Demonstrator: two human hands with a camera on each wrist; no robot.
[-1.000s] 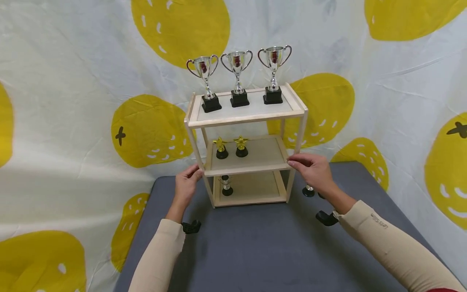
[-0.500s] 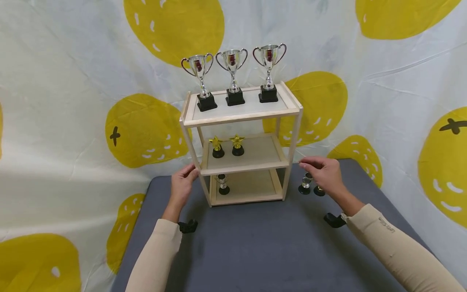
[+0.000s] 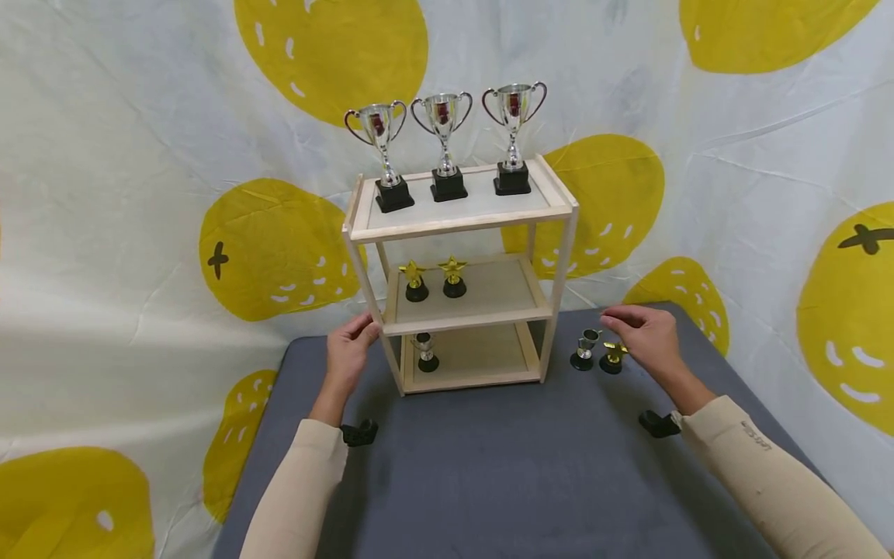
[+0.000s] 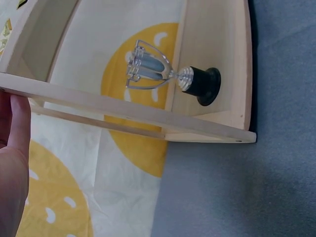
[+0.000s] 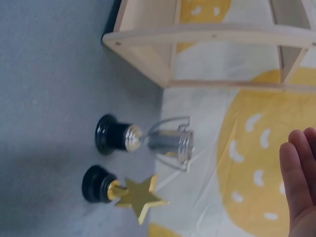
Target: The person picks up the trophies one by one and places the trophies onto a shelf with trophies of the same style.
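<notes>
A light wooden three-tier shelf (image 3: 464,225) stands on the grey table, seen in all views. My left hand (image 3: 348,353) holds its left post at middle-board height; in the left wrist view the fingertips (image 4: 19,111) meet the post, partly hidden. My right hand (image 3: 646,338) is off the shelf, holding nothing, its fingers fairly straight in the right wrist view. Below and left of it on the table stand a small silver cup trophy (image 3: 585,349) and a gold star trophy (image 3: 612,358), both upright.
Three large silver cups (image 3: 445,147) line the top board. Two gold star trophies (image 3: 453,278) stand on the middle board's left part. A small silver cup (image 3: 425,353) is on the bottom board's left. A lemon-print cloth (image 3: 140,155) hangs close behind the shelf.
My right hand has let go of the shelf's right side and moved right, uncovering the small cup and star trophy. The left hand stays at the left post. The head view shifted slightly.
</notes>
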